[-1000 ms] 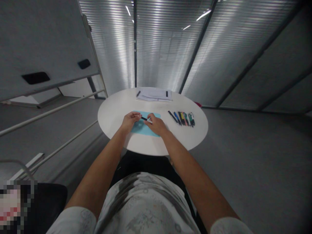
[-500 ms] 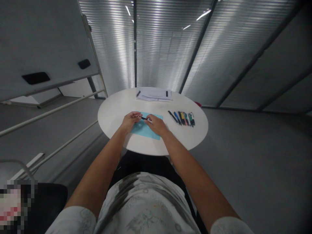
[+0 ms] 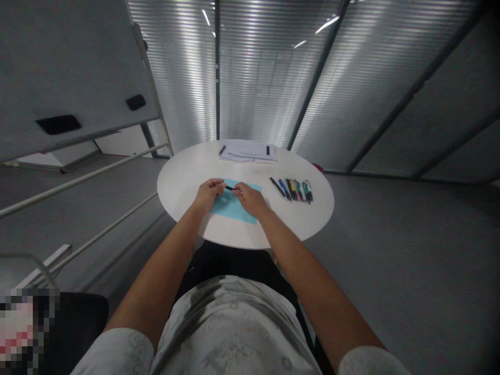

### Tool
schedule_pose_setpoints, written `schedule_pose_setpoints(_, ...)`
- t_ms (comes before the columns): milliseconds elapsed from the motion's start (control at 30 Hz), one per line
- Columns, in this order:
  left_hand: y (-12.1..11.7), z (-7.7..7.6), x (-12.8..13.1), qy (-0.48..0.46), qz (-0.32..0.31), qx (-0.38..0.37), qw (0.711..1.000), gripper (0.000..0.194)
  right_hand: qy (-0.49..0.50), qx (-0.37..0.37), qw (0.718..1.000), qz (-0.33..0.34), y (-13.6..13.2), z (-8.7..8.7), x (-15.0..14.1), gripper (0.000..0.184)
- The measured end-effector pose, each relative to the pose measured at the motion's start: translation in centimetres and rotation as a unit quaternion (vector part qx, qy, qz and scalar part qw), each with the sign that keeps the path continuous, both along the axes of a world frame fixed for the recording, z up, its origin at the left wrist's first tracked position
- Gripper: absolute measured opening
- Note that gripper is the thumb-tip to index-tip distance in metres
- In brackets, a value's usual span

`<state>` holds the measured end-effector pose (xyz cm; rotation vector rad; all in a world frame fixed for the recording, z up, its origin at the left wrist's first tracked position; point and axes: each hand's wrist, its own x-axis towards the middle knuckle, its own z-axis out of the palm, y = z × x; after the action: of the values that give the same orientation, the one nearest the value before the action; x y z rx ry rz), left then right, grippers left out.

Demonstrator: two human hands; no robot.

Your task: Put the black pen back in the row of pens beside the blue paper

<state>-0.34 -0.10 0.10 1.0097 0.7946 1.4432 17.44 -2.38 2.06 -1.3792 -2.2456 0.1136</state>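
I face the round table [image 3: 183, 177] from six o'clock, my left forearm [image 3: 164, 260] reaching in from seven and my right forearm [image 3: 308, 276] from five, both bare below short, pale, patterned sleeves. My wrists angle inward, so my two hands meet just left of the table's middle.

My left fingers [image 3: 214, 182] pinch one end of a slim black pen [image 3: 230, 188], thumb and fingertips together; my right fingers [image 3: 239, 186] grip its other end, bent and close. The pen spans the small gap between them, lying roughly from nine to three o'clock with a slight tilt, over a flat, light blue sheet [image 3: 233, 209]. I cannot tell whether pen and sheet touch.

The table is smooth, white and matt, its edge thin and curved. At three o'clock a row of slender pens [image 3: 295, 190] lies side by side, black, blue, yellow and green among them. At twelve sits a flat stack of white papers [image 3: 247, 151], its layers uneven, with small dark strips at its ends. Beyond it hang ribbed, horizontal-slat blinds [image 3: 253, 67]; towards ten, a grey board [image 3: 74, 57] stands on a pale tubular frame [image 3: 117, 164].
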Motion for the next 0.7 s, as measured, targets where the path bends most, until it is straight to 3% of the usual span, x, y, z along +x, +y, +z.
schedule_pose_setpoints(200, 0.26, -0.27, -0.14, -0.015, -0.008, -0.02, 1.0, 0.033, -0.04, -0.005, 0.999, 0.008, 0.21, -0.33, 0.2, 0.036)
schedule_pose_setpoints(367, 0.33, -0.4, -0.39, -0.026, -0.021, -0.018, 0.999, 0.037, 0.01, 0.007, 1.0, 0.017, 0.53, -0.91, 0.09, 0.03)
schedule_pose_setpoints(700, 0.14, 0.14, -0.25, -0.043, 0.011, -0.028, 0.999, 0.034, -0.013, 0.023, 1.0, -0.014, 0.03, -0.46, -0.01, 0.032)
